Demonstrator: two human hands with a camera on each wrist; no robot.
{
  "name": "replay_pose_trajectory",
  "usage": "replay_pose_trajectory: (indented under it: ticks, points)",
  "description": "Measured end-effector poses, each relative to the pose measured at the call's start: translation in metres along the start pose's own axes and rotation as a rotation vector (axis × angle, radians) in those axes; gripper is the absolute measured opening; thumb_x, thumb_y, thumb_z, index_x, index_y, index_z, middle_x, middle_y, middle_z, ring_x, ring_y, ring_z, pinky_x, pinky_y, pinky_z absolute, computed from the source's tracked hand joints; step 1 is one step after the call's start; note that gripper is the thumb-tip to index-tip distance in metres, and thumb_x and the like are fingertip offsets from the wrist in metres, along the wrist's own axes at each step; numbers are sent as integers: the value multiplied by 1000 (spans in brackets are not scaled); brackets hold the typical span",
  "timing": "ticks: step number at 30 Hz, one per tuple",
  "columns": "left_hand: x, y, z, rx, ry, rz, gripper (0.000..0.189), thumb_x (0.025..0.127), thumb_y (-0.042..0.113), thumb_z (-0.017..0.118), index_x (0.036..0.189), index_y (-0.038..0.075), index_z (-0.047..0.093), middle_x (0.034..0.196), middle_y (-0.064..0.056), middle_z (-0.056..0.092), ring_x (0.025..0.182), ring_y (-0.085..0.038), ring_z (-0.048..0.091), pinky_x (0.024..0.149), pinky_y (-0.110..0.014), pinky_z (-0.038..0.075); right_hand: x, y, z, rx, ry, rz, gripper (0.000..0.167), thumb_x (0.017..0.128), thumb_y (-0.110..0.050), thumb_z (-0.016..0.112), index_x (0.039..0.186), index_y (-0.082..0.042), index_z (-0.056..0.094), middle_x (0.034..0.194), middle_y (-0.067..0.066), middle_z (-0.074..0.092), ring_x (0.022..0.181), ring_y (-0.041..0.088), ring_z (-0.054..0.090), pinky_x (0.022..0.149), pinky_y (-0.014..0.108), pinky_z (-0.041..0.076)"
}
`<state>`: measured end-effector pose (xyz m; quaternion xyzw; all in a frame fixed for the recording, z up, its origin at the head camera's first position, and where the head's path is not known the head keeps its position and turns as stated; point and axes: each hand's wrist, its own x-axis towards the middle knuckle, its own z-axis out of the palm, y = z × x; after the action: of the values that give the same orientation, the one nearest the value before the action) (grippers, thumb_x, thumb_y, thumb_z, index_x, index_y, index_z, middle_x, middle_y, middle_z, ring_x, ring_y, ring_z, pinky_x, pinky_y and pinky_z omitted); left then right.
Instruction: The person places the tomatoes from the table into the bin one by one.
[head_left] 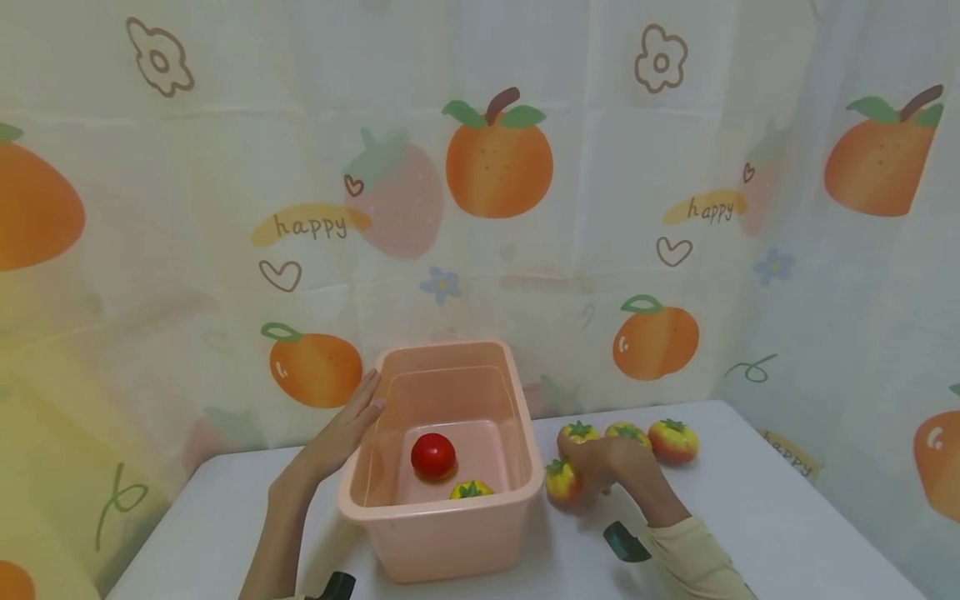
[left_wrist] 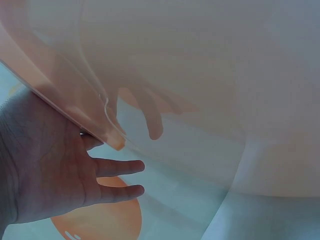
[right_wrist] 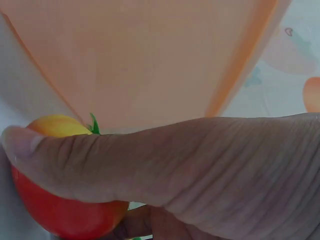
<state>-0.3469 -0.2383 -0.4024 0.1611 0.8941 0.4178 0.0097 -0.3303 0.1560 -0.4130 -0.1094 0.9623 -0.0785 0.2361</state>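
A pink plastic bin stands on the white table. Inside it lie a red tomato and a yellow-red tomato. My left hand rests flat with straight fingers against the bin's left wall. My right hand grips a yellow-red tomato on the table just right of the bin; in the right wrist view the thumb lies across this tomato. Three more yellow-red tomatoes sit in a row behind that hand.
A fruit-print curtain hangs close behind the table and along the right side. The table's left corner lies near the left forearm. A dark wrist strap shows on the right arm.
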Motion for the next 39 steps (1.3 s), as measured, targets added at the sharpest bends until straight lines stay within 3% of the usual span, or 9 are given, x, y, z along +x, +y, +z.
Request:
replay_pose_trajectory:
  ticks: [5, 7, 10, 13, 16, 19, 25, 33, 39]
  points:
    - [-1, 1, 0, -4, -2, 6, 77, 109, 58, 33, 170, 21, 5, 179, -13, -5, 163, -49, -1, 119, -81, 11, 0, -4, 1, 23, -20, 50, 96, 82, -25, 89, 160, -18, 34, 95, 11, 67, 81, 28, 67, 82, 45, 52]
    - [-1, 1, 0, -6, -3, 7, 77, 109, 57, 34, 170, 21, 5, 179, -13, -5, 163, -49, -1, 119, -81, 11, 2, -5, 3, 28, -23, 63, 92, 83, -24, 88, 158, -17, 35, 92, 14, 69, 80, 29, 69, 87, 50, 54]
    - [-1, 0, 0, -10, -2, 11, 76, 110, 56, 34, 170, 20, 5, 179, -13, -5, 163, -49, -2, 119, -80, 10, 4, -7, 4, 14, -30, 64, 79, 85, -20, 86, 151, -16, 43, 99, 14, 69, 79, 29, 69, 88, 50, 57]
    - [-1, 0, 0, -12, -4, 11, 76, 110, 56, 34, 170, 20, 5, 179, -13, -5, 163, -49, -2, 119, -80, 10, 5, -9, 5, -9, -35, 43, 65, 85, -19, 87, 139, -15, 52, 106, 11, 66, 77, 29, 68, 79, 44, 59]
    - [0, -1, 1, -11, -7, 9, 76, 110, 57, 33, 170, 20, 5, 179, -13, -5, 163, -49, -2, 119, -81, 10, 6, -9, 6, -20, -27, 42, 60, 81, -27, 91, 129, -14, 57, 100, 8, 66, 75, 27, 68, 71, 39, 56]
    - [0, -1, 1, -8, -7, 8, 76, 110, 57, 32, 170, 19, 5, 179, -13, -5, 163, -49, -2, 119, -81, 9, 5, -9, 7, -15, -18, 56, 71, 78, -32, 93, 132, -12, 53, 95, 8, 66, 74, 27, 67, 68, 37, 52]
    - [0, -1, 0, -1, -6, 5, 76, 110, 57, 31, 170, 17, 5, 179, -13, -5, 163, -49, -3, 120, -80, 8, 7, -10, 7, 22, -22, 103, 86, 79, -30, 92, 148, -13, 44, 104, 10, 66, 75, 27, 67, 69, 37, 52]
    - [-1, -1, -1, 6, -4, 9, 74, 111, 53, 28, 170, 15, 4, 179, -13, -6, 164, -48, -3, 122, -79, 7, 3, -9, 2, 65, -66, 93, 63, 83, -24, 88, 134, -17, 52, 104, 7, 62, 80, 25, 62, 79, 41, 59]
    - [0, 1, -2, 5, -5, 13, 75, 111, 55, 29, 169, 14, 4, 179, -13, -5, 164, -47, -2, 122, -79, 7, -11, -3, -6, 73, -51, 28, 64, 87, -22, 84, 144, -17, 54, 92, 9, 65, 81, 28, 64, 88, 48, 53]
